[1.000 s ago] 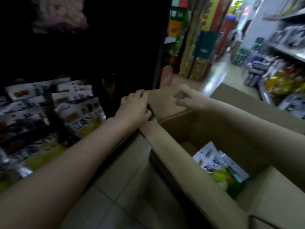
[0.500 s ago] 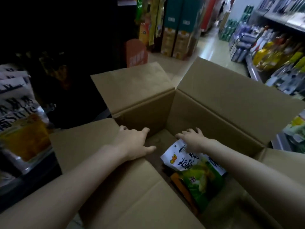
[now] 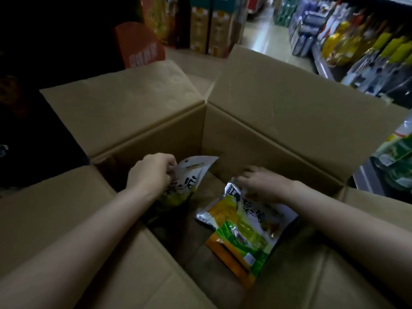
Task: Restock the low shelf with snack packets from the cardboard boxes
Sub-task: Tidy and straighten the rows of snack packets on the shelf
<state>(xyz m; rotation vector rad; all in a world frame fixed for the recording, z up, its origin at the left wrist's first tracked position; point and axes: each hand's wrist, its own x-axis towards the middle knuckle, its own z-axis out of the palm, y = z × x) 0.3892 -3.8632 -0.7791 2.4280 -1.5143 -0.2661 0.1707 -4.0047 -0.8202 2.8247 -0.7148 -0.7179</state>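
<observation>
Left hand pinches the top edge of one packet, lifted clear of the box floor. Risk: thin pinch on slick film, so the packet may slip or swing against the wall. Right hand rests on the packet pile, fingers curled at its top edge; grip uncertain. Risk: it drags up several, spilling some.

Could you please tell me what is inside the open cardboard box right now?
Inside the cardboard box: one snack packet gripped by the left hand, and overlapping packets under the right hand. Anything beneath them is hidden.
</observation>
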